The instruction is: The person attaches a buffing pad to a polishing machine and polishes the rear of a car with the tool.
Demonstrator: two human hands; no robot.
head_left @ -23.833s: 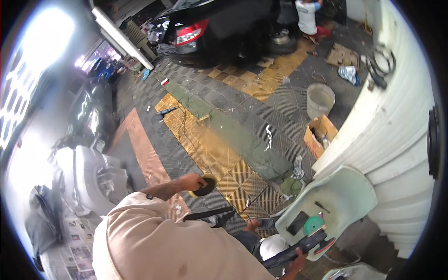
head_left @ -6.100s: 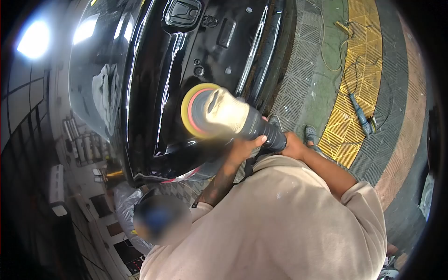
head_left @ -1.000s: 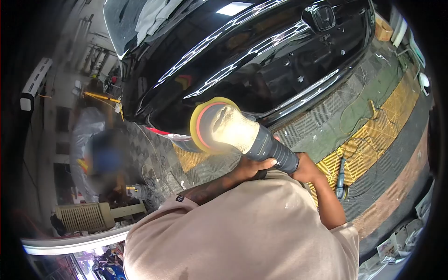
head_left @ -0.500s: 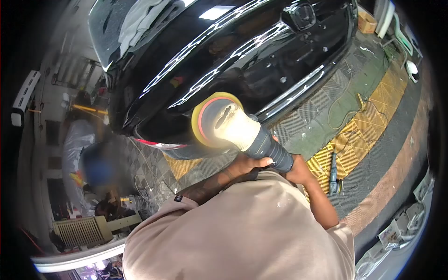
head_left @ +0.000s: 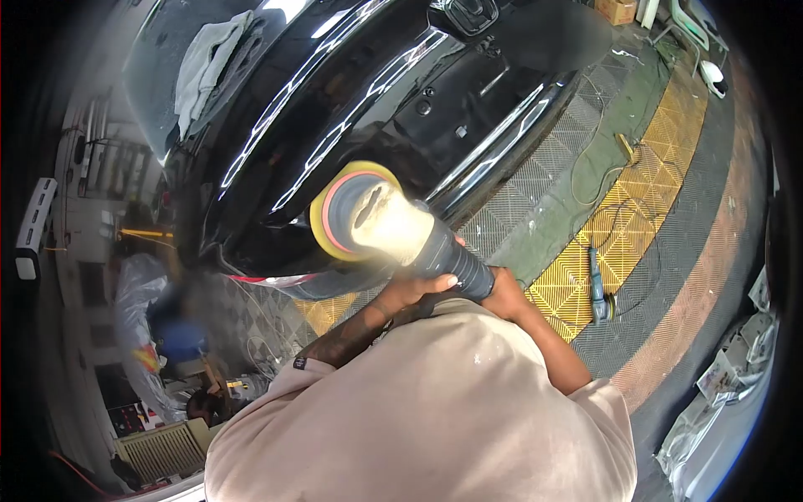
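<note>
In both hands I hold a polisher with a pale cover over its head and a dark ribbed handle. My left hand is closed around the underside of the grip, partly hidden by it. At the rear end of the handle, my right hand is wrapped round it. A yellow foam pad faces the glossy black rear panel of a car; it looks to be against the panel, but the contact side is hidden.
A grey cloth lies on the car's rear glass. Behind me to the right, a second power tool with a cord rests on yellow floor tiles. A cardboard box and a chair stand farther off. Plastic sheeting hangs at left.
The view has shifted, so the car, polisher and both hands appear farther left. Both hands keep their hold on the polisher, and its pad stays at the rear panel.
</note>
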